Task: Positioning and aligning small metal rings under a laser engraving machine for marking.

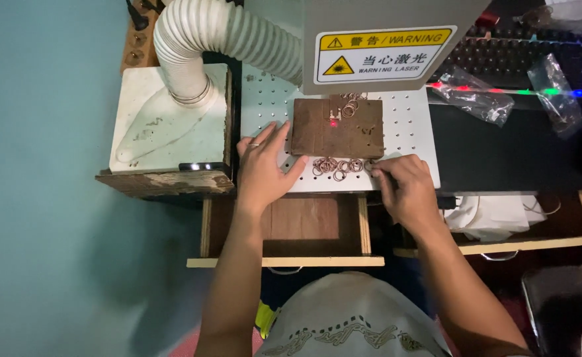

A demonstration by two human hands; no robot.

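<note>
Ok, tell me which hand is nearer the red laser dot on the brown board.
Left. The left hand rests against the brown board's left edge, beside the red laser dot; the right hand sits below the board, by the rings.

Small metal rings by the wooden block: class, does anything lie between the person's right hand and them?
Nothing visible does. The right hand has its fingertips at the right end of the row of rings, just below the wooden block.

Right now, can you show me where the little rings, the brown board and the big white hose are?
rings [338, 165], head view, middle of the pile
brown board [314, 132], head view, bare left part
white hose [192, 39], head view, the bend
</note>
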